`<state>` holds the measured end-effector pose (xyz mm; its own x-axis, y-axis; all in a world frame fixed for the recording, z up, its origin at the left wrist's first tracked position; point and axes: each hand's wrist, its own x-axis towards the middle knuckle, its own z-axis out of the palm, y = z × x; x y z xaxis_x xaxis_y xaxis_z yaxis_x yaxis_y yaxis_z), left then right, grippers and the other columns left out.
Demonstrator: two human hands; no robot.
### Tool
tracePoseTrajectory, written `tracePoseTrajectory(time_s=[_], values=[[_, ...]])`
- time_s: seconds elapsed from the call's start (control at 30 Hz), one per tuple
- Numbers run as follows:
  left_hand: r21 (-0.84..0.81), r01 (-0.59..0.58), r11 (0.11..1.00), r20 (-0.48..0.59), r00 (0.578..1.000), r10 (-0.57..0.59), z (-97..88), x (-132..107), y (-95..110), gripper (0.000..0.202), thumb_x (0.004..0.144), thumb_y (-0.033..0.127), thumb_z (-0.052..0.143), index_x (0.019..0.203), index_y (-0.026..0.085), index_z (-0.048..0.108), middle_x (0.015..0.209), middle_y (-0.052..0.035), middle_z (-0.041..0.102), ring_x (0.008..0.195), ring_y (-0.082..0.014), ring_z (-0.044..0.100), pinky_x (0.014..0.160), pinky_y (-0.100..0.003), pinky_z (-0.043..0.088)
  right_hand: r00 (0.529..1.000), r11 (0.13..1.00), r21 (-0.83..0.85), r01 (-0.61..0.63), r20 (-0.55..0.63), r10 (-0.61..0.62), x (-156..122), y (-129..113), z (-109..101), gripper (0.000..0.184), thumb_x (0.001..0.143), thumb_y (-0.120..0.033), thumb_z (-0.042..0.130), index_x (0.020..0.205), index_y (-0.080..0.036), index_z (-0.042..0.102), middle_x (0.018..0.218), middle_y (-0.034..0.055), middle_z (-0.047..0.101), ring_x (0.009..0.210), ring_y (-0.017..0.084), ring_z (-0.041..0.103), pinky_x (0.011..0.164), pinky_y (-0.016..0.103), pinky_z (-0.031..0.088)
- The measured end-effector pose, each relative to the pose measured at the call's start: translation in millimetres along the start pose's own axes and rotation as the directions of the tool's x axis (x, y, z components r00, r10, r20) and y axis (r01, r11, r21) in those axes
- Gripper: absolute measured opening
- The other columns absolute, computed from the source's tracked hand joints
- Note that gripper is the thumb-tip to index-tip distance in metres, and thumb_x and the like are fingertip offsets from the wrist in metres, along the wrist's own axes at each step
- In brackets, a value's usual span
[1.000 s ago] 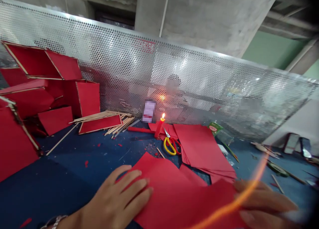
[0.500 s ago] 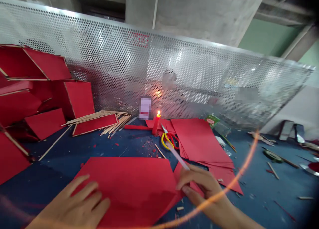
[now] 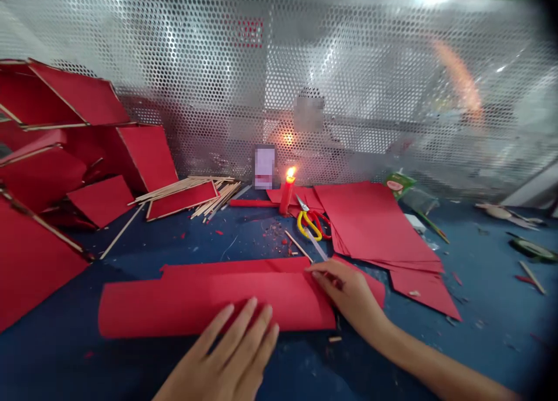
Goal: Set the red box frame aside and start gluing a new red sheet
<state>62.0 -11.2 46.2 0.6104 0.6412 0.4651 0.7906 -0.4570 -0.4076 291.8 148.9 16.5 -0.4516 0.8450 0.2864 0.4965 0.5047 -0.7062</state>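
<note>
The red sheet (image 3: 218,299), flat half a second before, lay folded into a long band at the bench's near edge — the fold had been made. The left hand (image 3: 226,360) pressed it flat, fingers spread; the right hand (image 3: 349,293) pinched a thin stick (image 3: 317,250) at the band's right end.

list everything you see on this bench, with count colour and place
folded paper sheet: one, red, front centre on the blue table
paper stack: several sheets, red, right of centre
candle: one, red, lit, upright at the back centre
scissors: one pair, yellow and red handles, beside the candle
wooden sticks: a bundle, pale, back left
paper boxes: several, red, piled far left
perforated screen: one, silver, behind the table
left hand: fingers flat on the folded sheet
right hand: at the sheet's right end, holding a thin stick
</note>
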Motion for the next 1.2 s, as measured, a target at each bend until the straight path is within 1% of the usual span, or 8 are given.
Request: tracePoseTrajectory(time_s=[0.13,0.23,0.4,0.5,0.57,0.67,0.97,1.2], values=[[-0.101,0.094,0.990,0.166,0.983,-0.077,23.9,3.7,-4.3,0.049,0.086,0.027,0.053,0.132,0.009,0.055,0.131,-0.0112,0.063,0.112,-0.0292,0.061,0.092,-0.041,0.044,0.993,0.992,-0.119,0.048,-0.104,-0.060,-4.0,0.4,-0.5,0.027,0.093,-0.030,0.046,0.112,-0.023,0.064,0.103,0.0091,0.067,0.088,0.022,0.066,0.074,0.035,0.055],[-0.172,0.135,0.976,0.215,0.972,-0.097,30.2,5.4,-6.2,0.052,0.086,0.028,0.052,0.135,0.010,0.052,0.132,-0.0118,0.062,0.113,-0.0306,0.060,0.088,-0.042,0.047,0.957,0.943,-0.229,0.243,-0.103,-0.272,-11.6,-5.9,-2.5,0.030,0.093,-0.022,0.045,0.120,-0.023,0.058,0.116,0.0120,0.062,0.108,0.025,0.061,0.088,0.040,0.053],[-0.217,0.168,0.962,0.221,0.968,-0.119,28.9,0.3,-11.4,0.054,0.084,0.018,0.048,0.138,0.015,0.049,0.138,-0.0058,0.058,0.118,-0.0265,0.057,0.091,-0.039,0.045,0.808,0.766,-0.257,0.589,0.178,-0.561,-17.8,-20.3,-7.2,0.033,0.087,-0.016,0.049,0.118,-0.020,0.058,0.110,0.0106,0.069,0.107,0.025,0.063,0.090,0.041,0.054],[-0.232,0.162,0.959,0.226,0.968,-0.109,29.2,-3.8,-15.9,0.054,0.082,0.018,0.049,0.136,0.018,0.051,0.138,-0.0043,0.058,0.121,-0.0263,0.054,0.093,-0.038,0.045,0.712,0.696,-0.190,0.693,0.332,-0.618,-15.4,-27.2,-9.4,0.031,0.086,-0.018,0.051,0.115,-0.020,0.060,0.113,0.0086,0.071,0.113,0.023,0.063,0.095,0.039,0.053],[-0.250,0.177,0.952,0.228,0.966,-0.120,30.3,-4.8,-17.5,0.055,0.082,0.020,0.049,0.136,0.021,0.051,0.139,-0.0037,0.057,0.123,-0.0267,0.052,0.094,-0.037,0.044,0.680,0.681,-0.178,0.710,0.421,-0.600,-13.2,-29.9,-10.5,0.030,0.086,-0.019,0.052,0.115,-0.020,0.060,0.121,0.0074,0.069,0.119,0.021,0.061,0.101,0.036,0.050],[-0.263,0.189,0.946,0.229,0.965,-0.129,32.9,-4.8,-17.9,0.058,0.081,0.021,0.050,0.139,0.023,0.049,0.141,-0.0022,0.055,0.126,-0.0261,0.050,0.097,-0.037,0.043,0.687,0.702,-0.194,0.686,0.489,-0.537,-11.2,-29.8,-11.3,0.030,0.086,-0.016,0.051,0.114,-0.020,0.061,0.128,0.0063,0.066,0.128,0.019,0.054,0.107,0.035,0.045],[-0.246,0.122,0.962,0.160,0.983,-0.084,40.1,-9.7,-19.4,0.057,0.080,0.028,0.048,0.137,0.024,0.050,0.140,-0.0027,0.056,0.128,-0.0260,0.049,0.093,-0.039,0.045,0.732,0.778,-0.172,0.604,0.507,-0.455,-11.4,-23.2,-10.6,0.032,0.090,-0.013,0.047,0.120,-0.021,0.058,0.135,0.0055,0.060,0.134,0.018,0.047,0.111,0.038,0.041],[-0.218,0.149,0.965,0.220,0.970,-0.100,29.8,-0.4,-21.3,0.054,0.081,0.026,0.051,0.135,0.022,0.052,0.139,-0.0022,0.057,0.126,-0.0251,0.053,0.091,-0.039,0.051,0.738,0.816,-0.146,0.560,0.535,-0.411,-13.9,-20.7,-8.9,0.031,0.093,-0.017,0.046,0.123,-0.022,0.054,0.141,0.0050,0.055,0.138,0.018,0.041,0.114,0.040,0.038]])
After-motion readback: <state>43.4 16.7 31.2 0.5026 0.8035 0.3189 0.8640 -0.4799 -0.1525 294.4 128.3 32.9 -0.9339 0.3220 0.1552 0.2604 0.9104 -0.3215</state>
